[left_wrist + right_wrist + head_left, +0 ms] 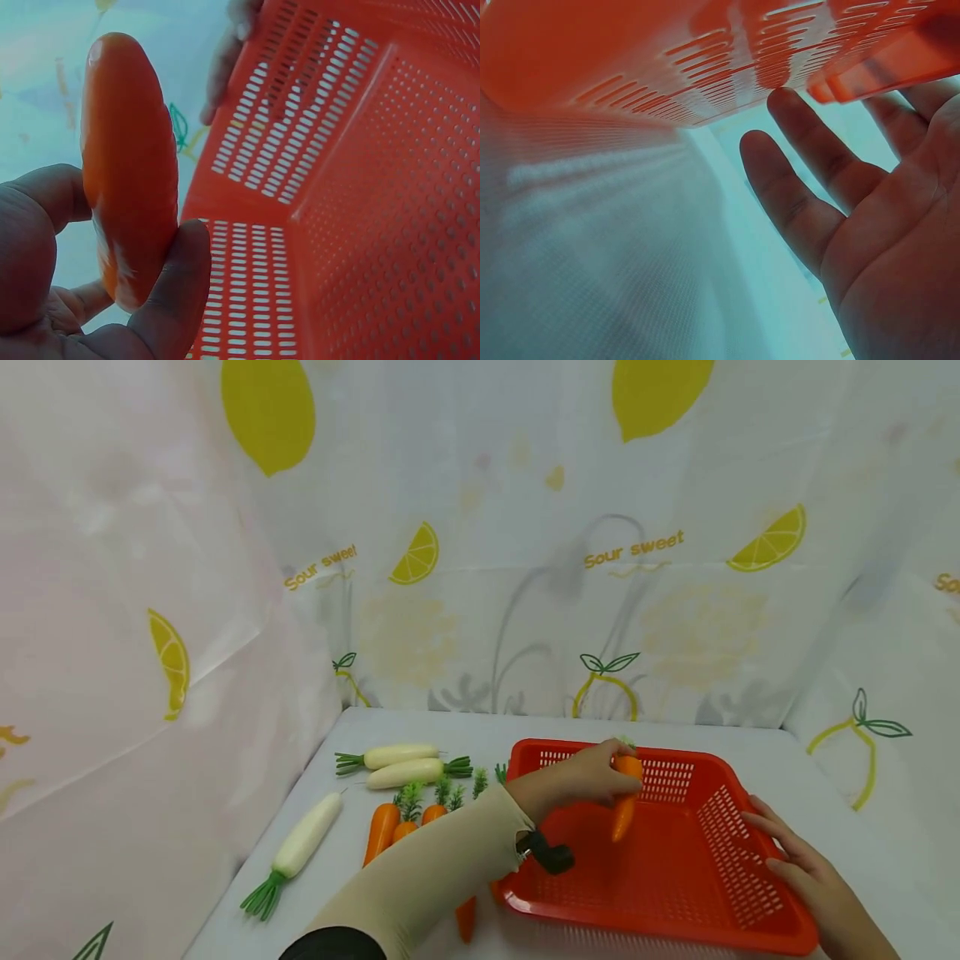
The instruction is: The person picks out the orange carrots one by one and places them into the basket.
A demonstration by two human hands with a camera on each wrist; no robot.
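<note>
My left hand (pixel 596 772) pinches an orange carrot (pixel 625 814) between thumb and fingers, above the inside of a red slotted plastic basket (pixel 663 860). In the left wrist view the carrot (pixel 129 150) stands nearly upright in the grip, beside the basket wall (pixel 247 199). On the basket's right side, my right hand (pixel 817 881) touches the rim with extended fingers. From the right wrist view, two fairly straight fingers (pixel 791 199) reach beneath the rim along the outer wall, while the others partly pass behind the rim. No carrot shows on the basket floor.
Left of the basket lie several carrots (pixel 382 828) with green tops, partly hidden by my left sleeve (pixel 427 868). Three white radishes (pixel 309 835) with green stalks lie farther left on the white table (pixel 300 768). Lemon-print cloth (pixel 480 610) encloses the table's back and sides.
</note>
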